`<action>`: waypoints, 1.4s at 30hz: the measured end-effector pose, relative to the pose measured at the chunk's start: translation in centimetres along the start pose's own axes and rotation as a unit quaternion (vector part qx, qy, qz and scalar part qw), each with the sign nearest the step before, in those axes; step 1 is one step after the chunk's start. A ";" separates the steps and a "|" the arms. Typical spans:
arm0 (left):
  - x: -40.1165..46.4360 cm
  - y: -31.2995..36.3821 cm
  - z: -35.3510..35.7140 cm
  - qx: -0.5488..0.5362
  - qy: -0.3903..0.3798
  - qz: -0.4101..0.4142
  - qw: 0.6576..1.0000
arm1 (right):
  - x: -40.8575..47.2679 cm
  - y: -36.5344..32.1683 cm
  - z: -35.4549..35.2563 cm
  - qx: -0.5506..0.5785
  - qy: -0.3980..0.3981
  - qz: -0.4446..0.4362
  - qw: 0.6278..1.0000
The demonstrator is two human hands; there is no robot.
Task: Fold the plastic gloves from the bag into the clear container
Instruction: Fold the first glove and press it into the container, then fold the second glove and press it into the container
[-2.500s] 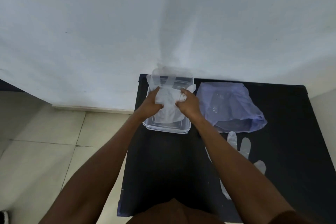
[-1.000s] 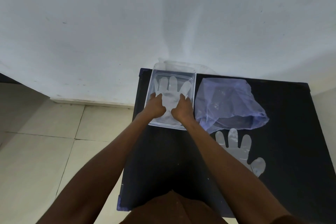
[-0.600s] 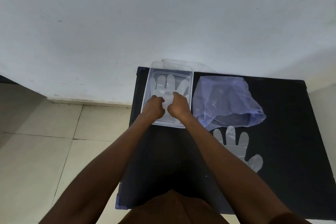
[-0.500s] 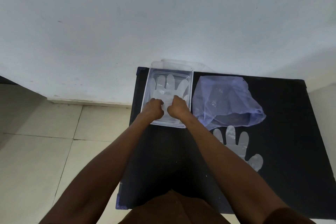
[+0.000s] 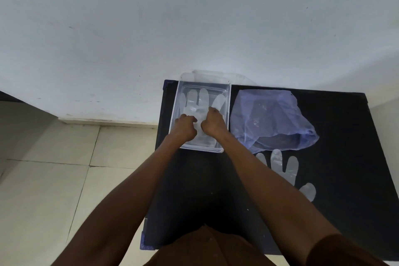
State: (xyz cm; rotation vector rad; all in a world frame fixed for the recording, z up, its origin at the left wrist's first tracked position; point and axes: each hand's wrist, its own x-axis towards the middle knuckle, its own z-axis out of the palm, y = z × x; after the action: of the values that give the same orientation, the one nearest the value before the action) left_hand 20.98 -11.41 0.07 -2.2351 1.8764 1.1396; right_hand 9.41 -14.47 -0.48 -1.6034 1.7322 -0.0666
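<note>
No brand, label or writing can be read on anything here.

Nearest the camera is the near edge of the surface (image 5: 194, 190), a dark, matte top with a bluish trim at its near left corner. It stands on a floor (image 5: 54, 179) of pale tiles and its far edge meets a plain white wall (image 5: 194, 17).

Toward the right side of the surface, a clear plastic glove (image 5: 285, 168) lies flat, fingers pointing away, partly hidden by the right forearm. Just beyond it, touching or overlapping its fingertips, sits a crumpled bluish plastic bag (image 5: 269, 119).

At the far left corner stands the clear container (image 5: 226, 101), its long sides running away from the camera, just beside the bag. A second glove (image 5: 203, 101) lies spread inside it, fingers toward the far wall.

Both hands are inside the container, on the palm area of that glove. The left hand (image 5: 185, 126) is curled nearly into a fist, fingertips pressing or pinching the plastic. The right hand (image 5: 212, 124) is likewise curled, one finger stretched forward onto the glove. Whether either truly grips the film, I cannot tell.
</note>
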 end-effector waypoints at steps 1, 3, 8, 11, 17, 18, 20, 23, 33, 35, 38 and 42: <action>0.1 0.0 0.0 0.005 -0.006 0.002 1.000 | 0.2 0.0 -0.1 -0.016 -0.002 -0.016 1.000; 0.2 -0.1 0.1 0.022 -0.017 -0.001 1.000 | 0.5 -0.1 -0.4 -0.058 -0.025 -0.032 0.998; 0.6 -0.2 0.5 0.061 -0.022 -0.002 0.998 | 1.5 -0.6 -1.0 -0.118 -0.047 -0.029 0.992; 0.8 -0.4 0.8 0.068 -0.025 -0.001 0.997 | 2.0 -1.2 -0.9 -0.145 -0.023 -0.071 0.987; 0.7 -0.7 0.8 0.036 -0.032 0.000 0.999 | 2.4 -1.3 -1.0 -0.215 -0.067 -0.103 0.969; 0.6 -0.7 0.7 0.026 -0.027 -0.001 0.999 | 2.4 -1.4 -1.1 -0.200 -0.055 -0.108 0.972; 0.3 -0.7 0.5 -0.004 -0.011 -0.004 1.000 | 1.9 -1.3 -1.6 -0.154 -0.022 -0.118 0.981; -0.3 -0.6 0.2 -0.072 0.034 0.003 0.997 | 0.5 -0.9 -2.7 -0.077 0.038 -0.137 0.987; -5.3 3.7 0.5 -0.376 0.136 0.054 0.915 | -8.4 4.2 -7.1 0.165 0.202 -0.115 0.958; -6.8 5.0 1.5 -0.414 0.131 0.070 0.898 | -10.2 6.5 -7.9 0.175 0.191 -0.102 0.960; -9.2 7.2 3.6 -0.449 0.113 0.085 0.882 | -13.0 10.0 -8.6 0.170 0.178 -0.072 0.966; -12.1 9.9 8.1 -0.470 0.071 0.082 0.876 | -16.4 15.2 -8.3 0.143 0.245 -0.038 0.958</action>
State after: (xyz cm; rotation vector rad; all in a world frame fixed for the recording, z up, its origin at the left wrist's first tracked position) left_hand 8.15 -0.36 4.70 -2.6214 1.7906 2.3883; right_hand -9.08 -0.65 5.61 -1.5149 1.9121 -0.7763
